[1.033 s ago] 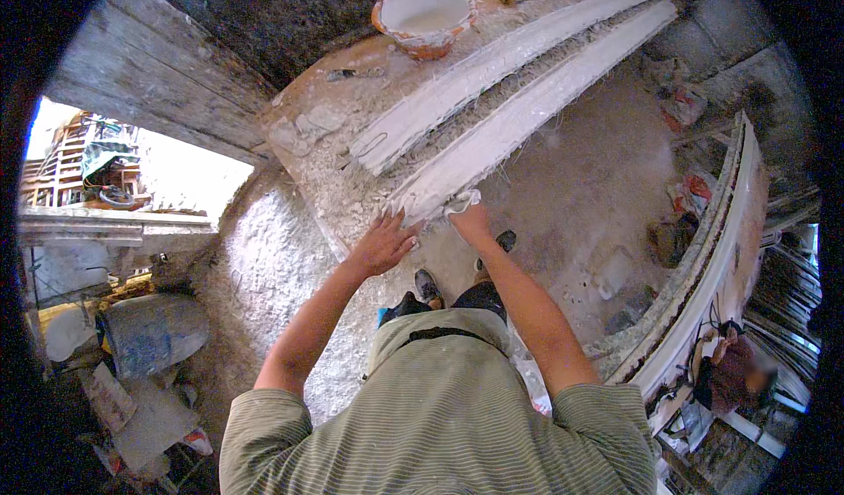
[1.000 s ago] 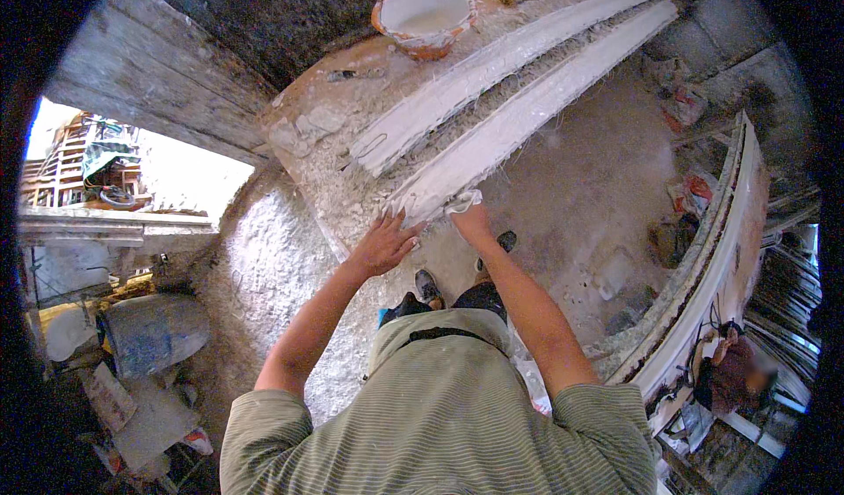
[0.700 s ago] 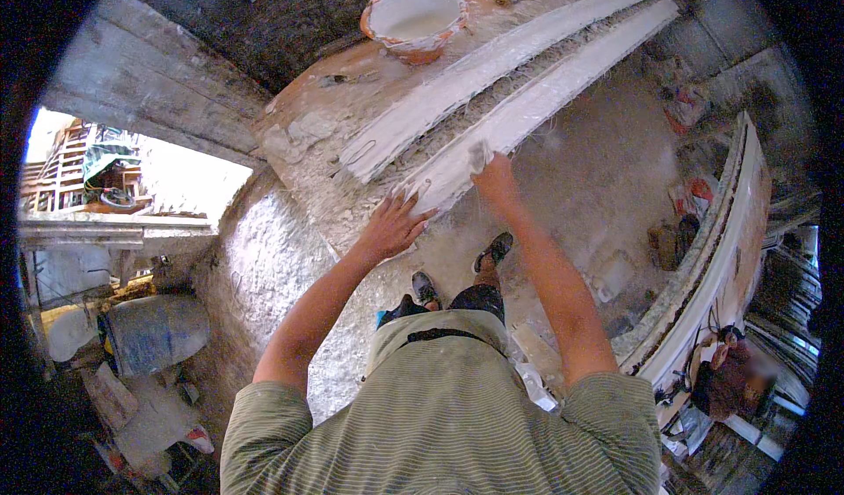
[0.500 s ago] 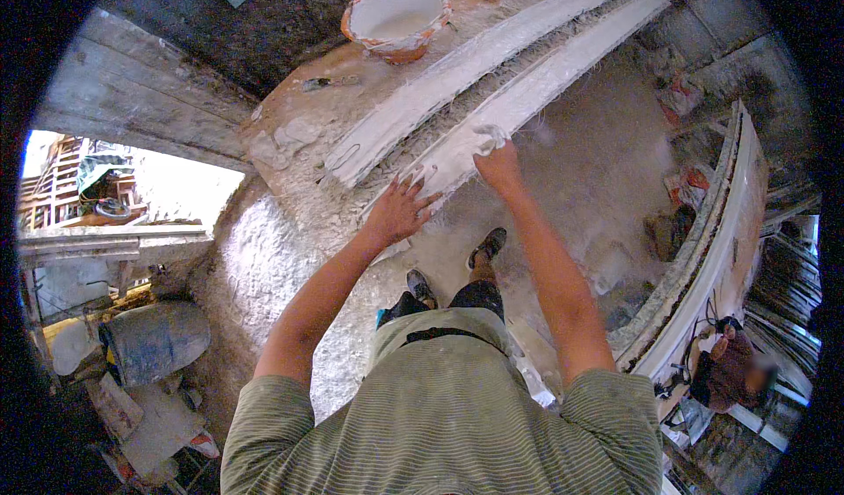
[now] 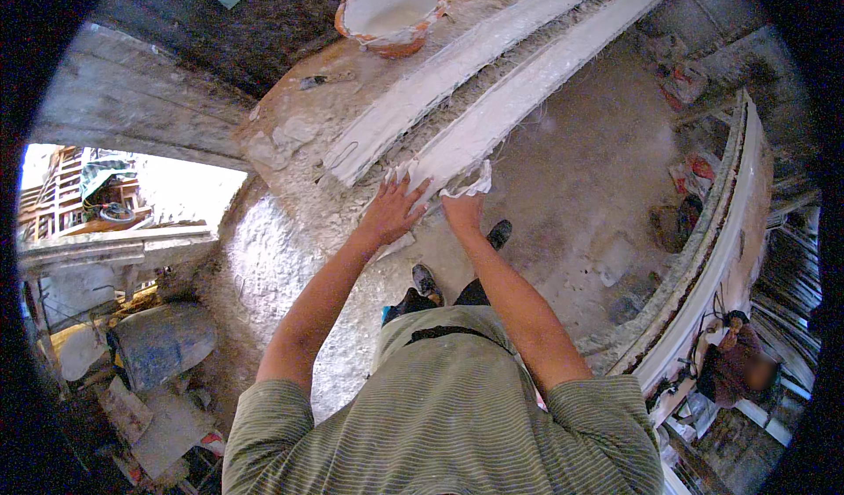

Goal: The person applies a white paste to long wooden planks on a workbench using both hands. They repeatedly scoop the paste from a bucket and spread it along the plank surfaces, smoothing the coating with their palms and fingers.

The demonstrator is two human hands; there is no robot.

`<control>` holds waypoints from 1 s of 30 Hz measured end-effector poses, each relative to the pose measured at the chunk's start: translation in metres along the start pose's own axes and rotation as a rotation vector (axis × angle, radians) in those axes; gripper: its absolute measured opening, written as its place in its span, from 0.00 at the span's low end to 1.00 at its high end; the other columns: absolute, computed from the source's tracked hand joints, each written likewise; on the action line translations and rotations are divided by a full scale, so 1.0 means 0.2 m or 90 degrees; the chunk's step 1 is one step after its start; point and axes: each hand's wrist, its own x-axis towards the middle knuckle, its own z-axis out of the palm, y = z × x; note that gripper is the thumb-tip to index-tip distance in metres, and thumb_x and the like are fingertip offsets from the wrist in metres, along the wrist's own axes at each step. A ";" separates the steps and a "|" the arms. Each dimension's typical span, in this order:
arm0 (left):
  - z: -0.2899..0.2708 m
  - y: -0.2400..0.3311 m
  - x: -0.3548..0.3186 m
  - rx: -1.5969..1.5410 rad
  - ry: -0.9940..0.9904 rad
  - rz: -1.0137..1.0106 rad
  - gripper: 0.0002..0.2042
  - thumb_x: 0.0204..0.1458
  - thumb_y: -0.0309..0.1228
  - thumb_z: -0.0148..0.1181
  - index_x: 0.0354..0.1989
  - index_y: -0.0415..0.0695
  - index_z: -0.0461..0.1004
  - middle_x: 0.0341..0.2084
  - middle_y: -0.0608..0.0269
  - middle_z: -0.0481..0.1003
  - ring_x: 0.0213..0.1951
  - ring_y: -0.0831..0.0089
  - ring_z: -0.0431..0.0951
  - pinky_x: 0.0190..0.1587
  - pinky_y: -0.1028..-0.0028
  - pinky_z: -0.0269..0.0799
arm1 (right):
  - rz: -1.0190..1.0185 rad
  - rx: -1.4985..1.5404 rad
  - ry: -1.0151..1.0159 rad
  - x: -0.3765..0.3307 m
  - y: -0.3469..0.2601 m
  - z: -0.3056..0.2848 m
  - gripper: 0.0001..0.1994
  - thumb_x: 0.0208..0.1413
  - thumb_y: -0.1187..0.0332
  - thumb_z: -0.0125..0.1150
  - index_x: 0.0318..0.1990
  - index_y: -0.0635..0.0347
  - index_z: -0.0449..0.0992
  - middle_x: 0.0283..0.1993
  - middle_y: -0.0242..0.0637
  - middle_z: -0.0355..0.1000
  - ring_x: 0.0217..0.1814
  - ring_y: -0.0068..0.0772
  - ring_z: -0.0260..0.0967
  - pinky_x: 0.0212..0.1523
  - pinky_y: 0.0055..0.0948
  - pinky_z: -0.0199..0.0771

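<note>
Two long white plaster strips lie side by side on the worktable, the left strip [image 5: 422, 99] and the right strip [image 5: 519, 99], with loose fibres sticking out along their edges. My left hand [image 5: 392, 209] is spread flat at the near end of the right strip. Beside it, my right hand [image 5: 463, 214] is closed on a limp white rag-like piece [image 5: 475, 183], held at the same end of that strip. Whether this piece is cloth or plaster-soaked fibre is hard to tell.
A plaster-crusted orange basin [image 5: 391, 16] stands at the back of the table [image 5: 290, 99]. A small dark tool [image 5: 314, 82] lies near it. To the right, a long curved panel [image 5: 703, 258] stands near another person [image 5: 734, 359]. A blue barrel [image 5: 167, 345] lies at lower left.
My right hand has drawn back along the right strip toward me and my left hand, bringing the white piece with it. My left hand has shifted slightly left.
</note>
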 end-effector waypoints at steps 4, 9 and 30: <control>-0.02 -0.01 -0.05 -0.038 -0.057 -0.010 0.29 0.65 0.51 0.35 0.73 0.60 0.46 0.69 0.36 0.48 0.70 0.38 0.43 0.71 0.48 0.35 | 0.027 0.055 0.046 0.00 -0.01 0.04 0.37 0.41 0.62 0.70 0.61 0.64 0.65 0.58 0.51 0.68 0.61 0.59 0.63 0.66 0.45 0.60; -0.01 -0.01 -0.10 -0.041 -0.041 0.019 0.27 0.65 0.52 0.34 0.72 0.64 0.49 0.68 0.34 0.49 0.70 0.36 0.43 0.71 0.45 0.35 | 0.124 0.081 -0.035 0.03 0.07 0.03 0.32 0.43 0.60 0.71 0.57 0.63 0.68 0.58 0.52 0.68 0.59 0.56 0.65 0.60 0.44 0.66; 0.01 0.06 0.27 0.065 0.043 0.040 0.26 0.64 0.52 0.35 0.70 0.67 0.54 0.68 0.47 0.55 0.69 0.46 0.52 0.71 0.47 0.40 | -0.100 -0.016 -0.098 0.68 -0.08 -0.34 0.23 0.42 0.61 0.70 0.46 0.63 0.77 0.39 0.50 0.77 0.44 0.53 0.75 0.54 0.43 0.71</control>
